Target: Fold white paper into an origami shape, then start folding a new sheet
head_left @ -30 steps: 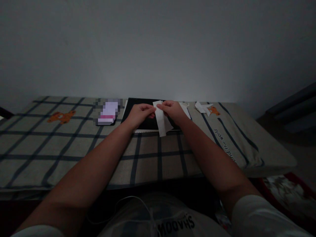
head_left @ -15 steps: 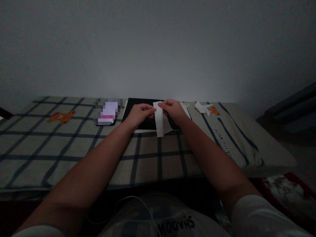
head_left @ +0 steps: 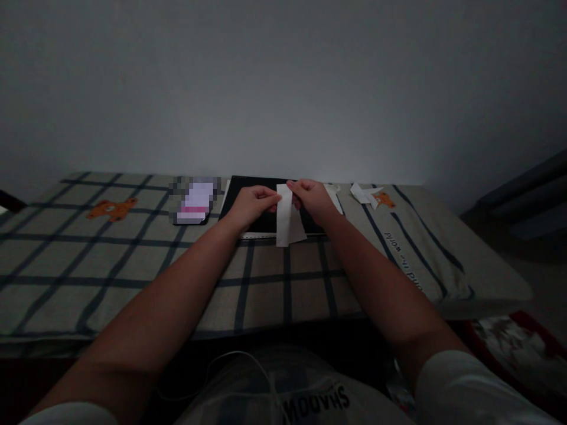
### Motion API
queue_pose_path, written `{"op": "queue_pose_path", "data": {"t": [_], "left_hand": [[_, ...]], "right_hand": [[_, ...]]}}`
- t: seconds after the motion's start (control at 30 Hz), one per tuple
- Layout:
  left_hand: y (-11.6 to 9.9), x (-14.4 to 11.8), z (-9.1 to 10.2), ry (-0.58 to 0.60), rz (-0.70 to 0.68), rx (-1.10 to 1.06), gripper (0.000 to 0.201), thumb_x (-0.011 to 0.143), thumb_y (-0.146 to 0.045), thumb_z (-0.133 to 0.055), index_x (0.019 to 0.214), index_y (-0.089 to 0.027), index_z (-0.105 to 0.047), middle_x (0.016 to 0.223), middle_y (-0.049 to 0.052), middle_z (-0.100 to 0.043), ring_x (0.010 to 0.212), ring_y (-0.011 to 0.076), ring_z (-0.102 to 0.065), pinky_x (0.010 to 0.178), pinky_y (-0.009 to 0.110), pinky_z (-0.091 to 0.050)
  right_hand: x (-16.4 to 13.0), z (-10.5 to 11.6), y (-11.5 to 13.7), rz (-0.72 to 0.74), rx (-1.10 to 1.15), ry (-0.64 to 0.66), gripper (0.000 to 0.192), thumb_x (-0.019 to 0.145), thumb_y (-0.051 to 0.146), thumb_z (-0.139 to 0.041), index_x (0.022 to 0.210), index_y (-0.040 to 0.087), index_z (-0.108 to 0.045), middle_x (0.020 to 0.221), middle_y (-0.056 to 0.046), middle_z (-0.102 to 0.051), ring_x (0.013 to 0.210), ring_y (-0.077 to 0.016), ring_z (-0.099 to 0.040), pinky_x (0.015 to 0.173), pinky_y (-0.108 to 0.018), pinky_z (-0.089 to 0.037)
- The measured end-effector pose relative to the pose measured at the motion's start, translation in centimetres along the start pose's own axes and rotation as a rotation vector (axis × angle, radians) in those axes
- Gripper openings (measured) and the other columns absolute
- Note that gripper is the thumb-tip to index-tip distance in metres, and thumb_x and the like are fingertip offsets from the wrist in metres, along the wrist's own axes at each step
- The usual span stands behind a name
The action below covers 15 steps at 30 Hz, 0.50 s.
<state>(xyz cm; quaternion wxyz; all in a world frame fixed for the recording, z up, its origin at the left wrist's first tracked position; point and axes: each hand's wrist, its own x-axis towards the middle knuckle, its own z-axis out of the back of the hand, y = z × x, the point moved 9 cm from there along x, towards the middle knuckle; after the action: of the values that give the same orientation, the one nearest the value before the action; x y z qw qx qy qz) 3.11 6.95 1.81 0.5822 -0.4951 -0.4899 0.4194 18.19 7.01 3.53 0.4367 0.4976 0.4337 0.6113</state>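
Observation:
Between my two hands a folded piece of white paper hangs upright, its narrow front strip facing me and a wider flap showing behind on the right. My left hand pinches its left edge near the top between thumb and fingers. My right hand pinches the upper right edge, thumb on top. Both hands are above a black-covered notebook or folder with white pages showing along its edges. The fingertips behind the paper are partly hidden.
A lit phone lies left of the notebook. Scraps of white paper rest to the right on the checked tablecloth, near a printed bear. A grey wall rises behind the table. At lower right is a red-edged container.
The paper has tilted slightly, its lower end shifting a little left and its rear flap showing differently. Both hands keep their pinch in nearly the same place.

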Motion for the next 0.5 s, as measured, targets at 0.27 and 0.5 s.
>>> {"op": "queue_pose_path", "data": {"t": [0.27, 0.5], "left_hand": [[-0.1, 0.2, 1.0, -0.104, -0.038, -0.043, 0.032, 0.062, -0.038, -0.084, 0.077, -0.013, -0.070, 0.070, 0.002, -0.069, 0.060, 0.0096, -0.060, 0.063, 0.024, -0.051], [0.6, 0.0, -0.1, 0.016, 0.083, -0.070, 0.028, 0.064, -0.036, -0.083, 0.077, -0.013, -0.073, 0.069, 0.003, -0.069, 0.061, 0.0103, -0.061, 0.065, 0.025, -0.054]], "right_hand": [[0.2, -0.8, -1.2, -0.066, 0.015, 0.094, 0.038, 0.068, 0.052, -0.078, 0.066, 0.016, -0.066, 0.057, 0.003, -0.057, 0.049, -0.0069, -0.044, 0.049, -0.023, -0.034], [0.4, 0.0, -1.1, -0.031, 0.017, 0.019, 0.033, 0.072, 0.047, -0.075, 0.064, 0.017, -0.064, 0.053, 0.004, -0.053, 0.051, -0.0081, -0.044, 0.052, -0.024, -0.033]]}}
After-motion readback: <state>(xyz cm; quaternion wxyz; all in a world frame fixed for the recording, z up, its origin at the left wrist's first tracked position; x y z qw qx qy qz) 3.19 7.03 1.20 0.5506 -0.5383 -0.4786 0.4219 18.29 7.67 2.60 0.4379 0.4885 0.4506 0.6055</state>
